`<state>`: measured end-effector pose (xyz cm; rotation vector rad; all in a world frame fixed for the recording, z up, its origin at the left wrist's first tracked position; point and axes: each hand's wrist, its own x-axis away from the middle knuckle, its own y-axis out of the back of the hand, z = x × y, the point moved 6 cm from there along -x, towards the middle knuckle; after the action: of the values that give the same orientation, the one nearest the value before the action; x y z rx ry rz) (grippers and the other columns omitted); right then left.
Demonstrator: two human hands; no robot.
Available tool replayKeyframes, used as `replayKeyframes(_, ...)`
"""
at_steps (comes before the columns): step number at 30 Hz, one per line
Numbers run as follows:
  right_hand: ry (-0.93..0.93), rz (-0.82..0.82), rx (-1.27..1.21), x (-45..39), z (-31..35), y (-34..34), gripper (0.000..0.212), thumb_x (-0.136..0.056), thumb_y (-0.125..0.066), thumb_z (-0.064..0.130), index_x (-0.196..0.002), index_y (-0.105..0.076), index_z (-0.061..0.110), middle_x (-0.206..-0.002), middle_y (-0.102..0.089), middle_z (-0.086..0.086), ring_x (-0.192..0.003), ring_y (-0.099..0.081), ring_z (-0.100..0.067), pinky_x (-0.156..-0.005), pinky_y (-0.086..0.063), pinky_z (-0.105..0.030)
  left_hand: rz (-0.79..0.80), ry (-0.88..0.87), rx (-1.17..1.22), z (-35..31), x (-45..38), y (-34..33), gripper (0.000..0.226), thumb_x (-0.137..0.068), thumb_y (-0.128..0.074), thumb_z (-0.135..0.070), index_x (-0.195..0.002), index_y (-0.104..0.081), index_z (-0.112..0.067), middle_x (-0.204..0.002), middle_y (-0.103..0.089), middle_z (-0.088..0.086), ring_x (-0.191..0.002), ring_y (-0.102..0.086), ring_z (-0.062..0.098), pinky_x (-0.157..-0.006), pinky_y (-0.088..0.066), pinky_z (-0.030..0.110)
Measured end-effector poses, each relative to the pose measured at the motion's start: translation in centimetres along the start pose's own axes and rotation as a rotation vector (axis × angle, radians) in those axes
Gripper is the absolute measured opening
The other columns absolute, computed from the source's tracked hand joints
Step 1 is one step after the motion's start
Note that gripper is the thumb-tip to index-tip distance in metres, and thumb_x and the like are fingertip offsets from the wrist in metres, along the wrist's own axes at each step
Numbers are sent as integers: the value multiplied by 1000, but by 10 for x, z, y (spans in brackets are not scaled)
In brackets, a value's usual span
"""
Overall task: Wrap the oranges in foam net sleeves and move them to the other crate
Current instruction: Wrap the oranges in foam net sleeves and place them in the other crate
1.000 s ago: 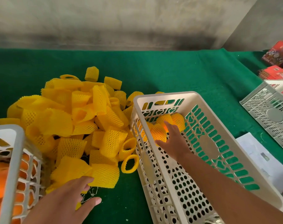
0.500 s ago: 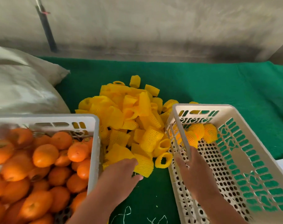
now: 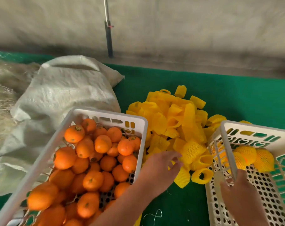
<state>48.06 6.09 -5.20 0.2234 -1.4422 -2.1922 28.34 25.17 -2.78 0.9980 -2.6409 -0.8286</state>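
Note:
A white crate [image 3: 109, 115] at the left holds several bare oranges [image 3: 97, 160]. A pile of yellow foam net sleeves [image 3: 174, 121] lies on the green cloth between the two crates. My left hand [image 3: 161, 170] reaches over the near edge of the pile, its fingers loosely bent and touching the sleeves. The second white crate [image 3: 251, 128] at the right holds a few wrapped oranges [image 3: 252, 157] at its far end. My right hand [image 3: 241, 191] hovers over that crate's left wall, blurred and holding nothing.
A white woven sack [image 3: 65, 95] lies behind the left crate, with straw-like fibre [image 3: 1, 95] at the far left. A dark pole [image 3: 108, 38] stands against the grey wall. The table is covered in green cloth [image 3: 211, 88]. A loose white thread [image 3: 154, 215] lies near me.
My right hand has drawn back from the wrapped oranges towards the crate's near end. My left hand has slid forward onto the sleeves. The view has swung left, showing the orange crate and sack.

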Motion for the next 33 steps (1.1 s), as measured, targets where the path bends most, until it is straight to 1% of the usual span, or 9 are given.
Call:
replayKeyframes(3,-12,20,-11,2,3,0,27,-96,-66,22,-113,-47,14,-82,-55,3,-69,-57,-22,-66,-51,-42,-294,59,200,11,-7,47,18,-99,-63,-40,-115,-69,-37,-98,-70,-25,-93,-66,-5,-68,-53,13)
replayKeyframes(7,-38,22,-51,-1,3,1,34,-97,-67,24,-102,-34,20,-80,-52,1,-70,-55,-30,-69,-44,-40,-589,163,-92,46,-4,106,20,-99,-64,-30,-119,-68,-30,-105,-68,-21,-97,-63,-4,-79,-52,11)
replayKeyframes(9,-11,4,-63,1,2,2,34,-97,-69,25,-102,-35,19,-81,-58,-3,-67,-58,-30,-66,-48,-40,-516,253,-276,71,-5,116,34,-96,-68,-27,-130,-65,-22,-123,-67,-7,-115,-60,9,-96,-54,30)
replayKeyframes(11,19,-11,-71,5,4,4,31,-97,-68,25,-103,-39,18,-80,-60,-4,-66,-60,-28,-65,-52,-41,-317,313,-367,94,-8,110,51,-92,-73,-28,-140,-58,-21,-138,-59,0,-133,-50,21,-112,-44,42)
replayKeyframes(13,18,-1,-77,6,6,5,35,-96,-70,25,-103,-37,18,-80,-58,-3,-67,-59,-29,-65,-51,-40,-171,330,-412,108,-8,97,63,-89,-76,-32,-147,-51,-23,-147,-51,3,-143,-39,26,-119,-34,44)
replayKeyframes(15,-3,20,-85,6,8,7,38,-97,-71,24,-104,-34,18,-84,-57,-5,-70,-57,-31,-67,-47,-39,-130,332,-461,116,-8,85,68,-89,-76,-38,-149,-47,-23,-150,-47,2,-144,-33,25,-118,-33,43)
replayKeyframes(21,69,7,-73,18,18,19,23,-96,-65,22,-108,-51,7,-77,-57,-9,-67,-59,-27,-63,-50,-39,-155,380,-592,138,-16,75,69,-89,-74,-45,-149,-42,-28,-147,-44,-1,-142,-31,23,-109,-44,40)
replayKeyframes(26,51,29,-88,17,22,20,24,-97,-65,20,-111,-52,5,-83,-60,-9,-73,-61,-33,-67,-51,-41,-223,377,-481,147,-16,77,67,-86,-77,-38,-146,-49,-26,-138,-53,0,-135,-41,24,-111,-42,42)
replayKeyframes(33,24,11,-77,14,19,15,27,-95,-68,21,-111,-52,7,-83,-60,-8,-73,-61,-32,-68,-54,-44,-577,210,-219,94,11,105,59,-82,-84,-42,-133,-55,-36,-128,-57,-16,-121,-51,8,-95,-52,26)
